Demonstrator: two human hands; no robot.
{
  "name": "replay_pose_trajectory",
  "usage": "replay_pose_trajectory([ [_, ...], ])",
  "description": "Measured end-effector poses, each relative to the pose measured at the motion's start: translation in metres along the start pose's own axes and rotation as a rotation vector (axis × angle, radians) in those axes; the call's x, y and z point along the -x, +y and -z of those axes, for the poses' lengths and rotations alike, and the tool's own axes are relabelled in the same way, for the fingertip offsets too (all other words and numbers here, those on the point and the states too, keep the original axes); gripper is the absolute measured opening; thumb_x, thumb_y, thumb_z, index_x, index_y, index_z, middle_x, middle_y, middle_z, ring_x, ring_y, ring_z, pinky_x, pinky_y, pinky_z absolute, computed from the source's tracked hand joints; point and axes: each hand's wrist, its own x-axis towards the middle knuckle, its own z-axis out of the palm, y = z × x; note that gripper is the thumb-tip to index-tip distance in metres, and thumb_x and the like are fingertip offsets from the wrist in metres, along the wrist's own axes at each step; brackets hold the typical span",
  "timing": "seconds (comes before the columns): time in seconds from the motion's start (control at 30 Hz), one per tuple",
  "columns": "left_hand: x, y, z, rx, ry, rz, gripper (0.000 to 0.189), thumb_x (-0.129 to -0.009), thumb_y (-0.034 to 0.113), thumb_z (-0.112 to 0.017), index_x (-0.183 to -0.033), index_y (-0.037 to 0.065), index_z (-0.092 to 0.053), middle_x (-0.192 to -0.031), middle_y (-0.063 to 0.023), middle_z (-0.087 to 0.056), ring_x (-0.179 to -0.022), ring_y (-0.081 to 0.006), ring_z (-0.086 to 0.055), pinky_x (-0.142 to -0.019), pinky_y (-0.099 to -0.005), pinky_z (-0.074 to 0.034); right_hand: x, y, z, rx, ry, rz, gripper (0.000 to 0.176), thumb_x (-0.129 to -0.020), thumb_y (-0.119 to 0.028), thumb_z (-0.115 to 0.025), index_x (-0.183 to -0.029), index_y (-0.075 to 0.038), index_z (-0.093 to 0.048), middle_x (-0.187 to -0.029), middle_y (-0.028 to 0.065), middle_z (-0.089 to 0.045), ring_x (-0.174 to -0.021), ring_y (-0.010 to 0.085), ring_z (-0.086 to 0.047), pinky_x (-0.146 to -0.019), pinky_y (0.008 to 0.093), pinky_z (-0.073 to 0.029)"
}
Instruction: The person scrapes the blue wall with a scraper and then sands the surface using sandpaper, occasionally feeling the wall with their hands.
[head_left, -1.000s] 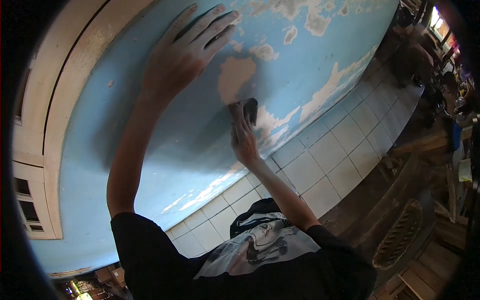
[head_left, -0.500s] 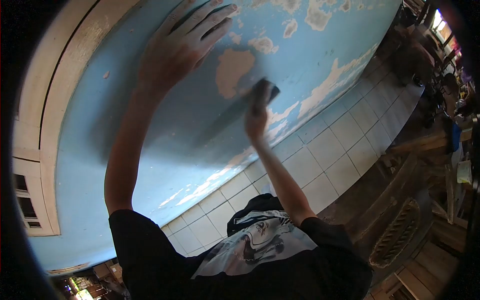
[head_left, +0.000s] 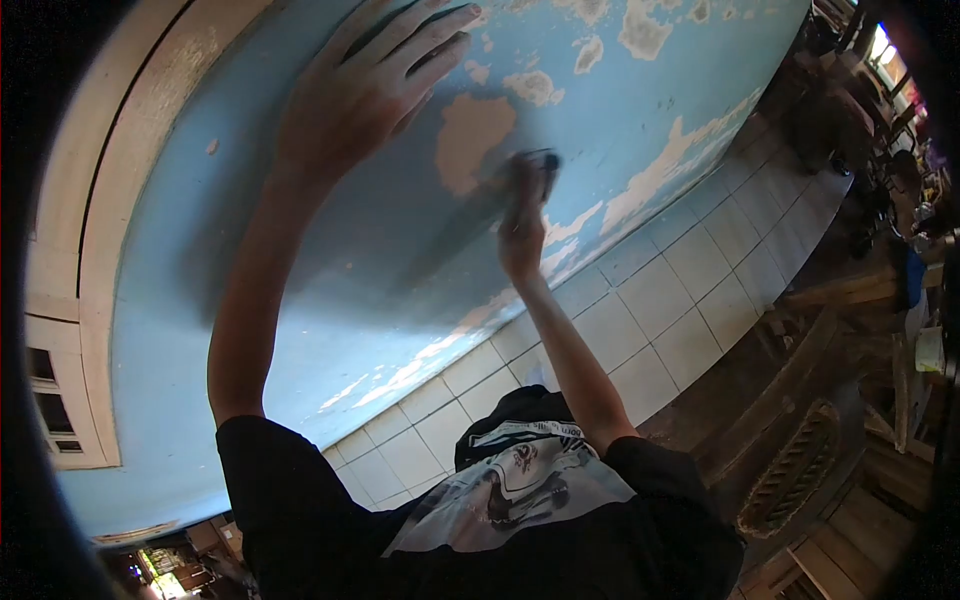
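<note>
My left hand [head_left: 365,90] lies against the blue wall [head_left: 330,240] at the upper left with its fingers stretched out. Lower down and to the right, my right hand [head_left: 523,230] is closed around a small dark block-like tool [head_left: 545,163]. Motion blurs the tool, so its exact kind cannot be made out. It is at the wall's surface, just right of a pale bare patch [head_left: 470,145] in the paint. Smaller flaked spots [head_left: 533,88] with grey middles lie above it.
White tiles [head_left: 660,290] run along the wall's lower edge, where more paint is peeled. A cream wooden frame [head_left: 90,240] borders the wall at the left. At the right are wooden beams [head_left: 850,290] and a carved oval wooden piece [head_left: 790,470].
My right hand and the dark tool have shifted slightly, and the tool's tilt has changed. My left hand keeps its place on the wall.
</note>
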Motion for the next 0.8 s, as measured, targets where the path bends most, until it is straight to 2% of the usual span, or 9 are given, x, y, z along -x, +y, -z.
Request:
replay_pose_trajectory([
  [0.17, 0.005, -0.001, -0.017, -0.025, 0.043, -0.06, 0.036, -0.084, 0.023, -0.057, -0.118, 0.011, -0.059, -0.132, -0.0038, -0.053, -0.124, -0.0203, -0.046, -0.11, -0.042, -0.031, 0.027, -0.025, -0.035, 0.292, -0.186, 0.36, 0.063, -0.079, 0.011, -0.034, -0.141, -0.002, -0.036, -0.142, 0.0221, -0.039, -0.141, 0.0292, -0.022, -0.115, 0.0515, -0.003],
  [0.27, 0.018, 0.011, -0.047, 0.028, 0.065, -0.081, 0.044, -0.084, 0.024, -0.059, -0.126, 0.014, -0.053, -0.14, 0.0002, -0.045, -0.129, -0.018, -0.041, -0.112, -0.0403, -0.028, 0.021, 0.019, -0.012, 0.393, -0.117, 0.319, 0.059, -0.083, 0.009, -0.035, -0.141, -0.003, -0.036, -0.141, 0.022, -0.041, -0.137, 0.0315, -0.03, -0.114, 0.0486, -0.014],
  [0.33, 0.026, 0.019, -0.052, 0.083, 0.043, -0.052, 0.052, -0.084, 0.023, -0.061, -0.134, 0.017, -0.047, -0.145, 0.0044, -0.04, -0.133, -0.0156, -0.037, -0.115, -0.0383, -0.025, 0.0, 0.004, 0.001, -0.232, 0.074, -0.736, 0.051, -0.092, 0.001, -0.039, -0.142, -0.005, -0.034, -0.138, 0.0187, -0.046, -0.126, 0.0346, -0.046, -0.104, 0.0407, -0.037],
  [0.43, 0.028, 0.021, -0.054, 0.059, 0.007, -0.102, 0.055, -0.082, 0.023, -0.065, -0.133, 0.015, -0.047, -0.144, 0.0032, -0.041, -0.132, -0.0169, -0.039, -0.114, -0.0389, -0.027, 0.023, 0.005, -0.022, 0.315, 0.21, -0.076, 0.052, -0.093, 0.0, -0.039, -0.144, -0.006, -0.031, -0.136, 0.0216, -0.047, -0.119, 0.0374, -0.051, -0.097, 0.0411, -0.044],
  [0.5, 0.027, 0.022, -0.054, 0.051, 0.066, -0.072, 0.049, -0.078, 0.027, -0.065, -0.124, 0.017, -0.053, -0.137, 0.006, -0.046, -0.129, -0.0127, -0.041, -0.114, -0.0342, -0.027, 0.037, -0.035, -0.008, 0.456, -0.429, 0.129, 0.053, -0.093, 0.0, -0.041, -0.144, -0.006, -0.029, -0.132, 0.0242, -0.049, -0.11, 0.0401, -0.057, -0.085, 0.0401, -0.05],
  [0.63, 0.03, 0.023, -0.049, 0.076, 0.019, -0.056, 0.051, -0.078, 0.028, -0.067, -0.125, 0.015, -0.052, -0.138, 0.0056, -0.045, -0.13, -0.0131, -0.039, -0.114, -0.0346, -0.026, 0.025, 0.008, -0.004, 0.013, 0.041, -0.235, 0.07, -0.08, 0.011, -0.043, -0.146, -0.005, -0.024, -0.146, 0.0204, -0.033, -0.134, 0.0393, -0.031, -0.108, 0.0418, -0.033],
  [0.73, 0.028, 0.022, -0.052, 0.103, 0.021, -0.057, 0.054, -0.078, 0.03, -0.068, -0.127, 0.015, -0.051, -0.139, 0.0053, -0.045, -0.131, -0.0134, -0.038, -0.115, -0.0348, -0.025, 0.046, -0.01, -0.015, 0.115, -0.239, -0.067, 0.065, -0.083, 0.01, -0.042, -0.144, -0.004, -0.026, -0.144, 0.023, -0.034, -0.133, 0.0379, -0.034, -0.103, 0.0424, -0.039],
  [0.77, 0.028, 0.022, -0.05, 0.091, 0.006, -0.061, 0.054, -0.078, 0.03, -0.068, -0.127, 0.015, -0.051, -0.139, 0.0054, -0.044, -0.131, -0.0135, -0.038, -0.115, -0.0349, -0.025, 0.042, -0.014, -0.011, 0.346, -0.139, 0.297, 0.06, -0.089, 0.006, -0.041, -0.146, -0.004, -0.024, -0.13, 0.0262, -0.05, -0.087, 0.0355, -0.064, -0.074, 0.0385, -0.052],
  [0.8, 0.028, 0.023, -0.049, 0.08, -0.011, -0.063, 0.054, -0.078, 0.031, -0.067, -0.127, 0.015, -0.051, -0.139, 0.0055, -0.044, -0.131, -0.0136, -0.038, -0.115, -0.035, -0.025, 0.037, -0.008, -0.005, 0.346, -0.139, 0.299, 0.06, -0.089, 0.006, -0.041, -0.146, -0.004, -0.024, -0.13, 0.0262, -0.05, -0.087, 0.0355, -0.064, -0.074, 0.0385, -0.052],
])
